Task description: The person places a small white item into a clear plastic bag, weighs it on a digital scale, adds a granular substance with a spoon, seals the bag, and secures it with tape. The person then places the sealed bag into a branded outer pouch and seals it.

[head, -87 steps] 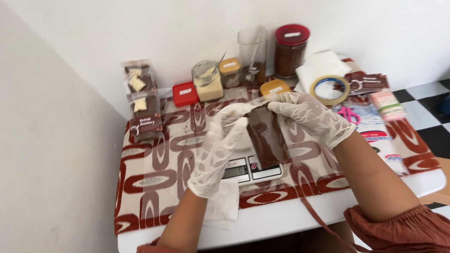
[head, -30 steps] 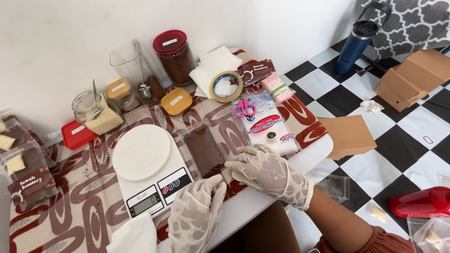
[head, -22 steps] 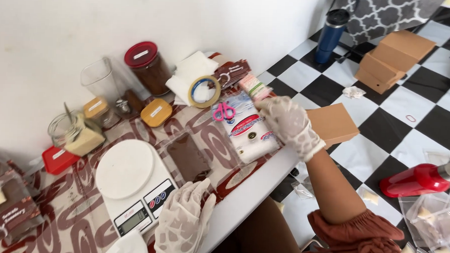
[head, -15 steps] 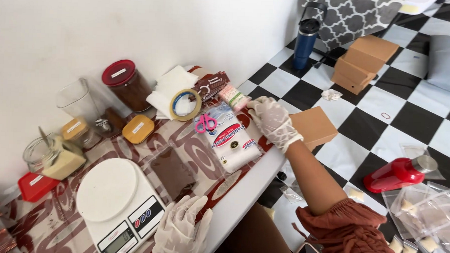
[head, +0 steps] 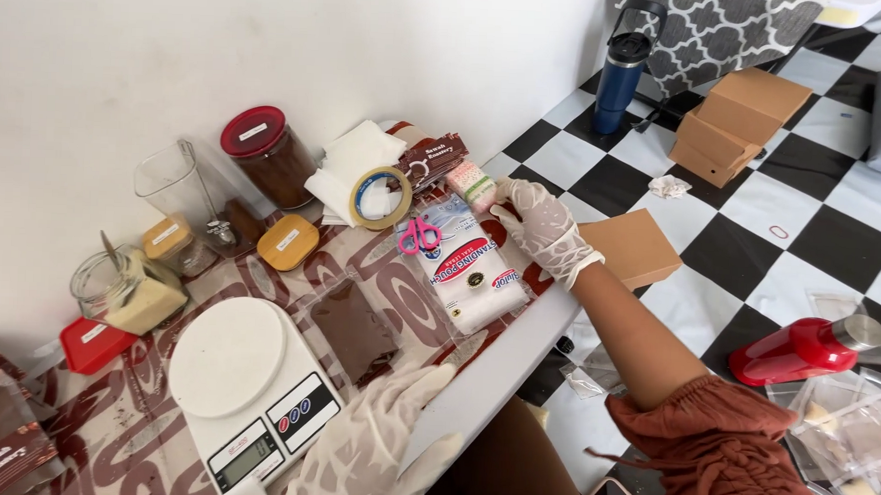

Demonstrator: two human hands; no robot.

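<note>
At the far right end of the table (head: 514,372), the right hand (head: 542,225) in its lace glove reaches onto a small stack of flat packets, the pink-and-green stack (head: 473,183), with its fingers (head: 513,193) curled narrowly over the near end of it; whether they have closed on anything I cannot tell. That stack lies just beside the brown printed pouches (head: 434,157) and touches the top edge of the white pack of stand-up pouches (head: 471,273). It looks light, thin and a little slippery, likely to fan apart, so a pinch across the short sides would probably hold it best.

Pink scissors (head: 419,234) rest on the white pack, with a roll of tape (head: 381,198) and folded white tissue (head: 355,163) just behind. Nearer the middle lies a flat clear pouch of brown powder (head: 354,329), soft and limp by the look of it. The left hand (head: 375,445), also gloved, lies flat near the front edge with fingers spread wide, holding nothing, just beside the white kitchen scale (head: 245,385).

Along the wall stand a red-lidded jar (head: 267,153), a clear measuring jug (head: 176,194), 2 yellow-lidded tubs (head: 286,242) and a glass jar (head: 125,287). Table room is tight; the right edge drops to the chequered floor (head: 735,214), where a cardboard box (head: 639,247) sits close.
</note>
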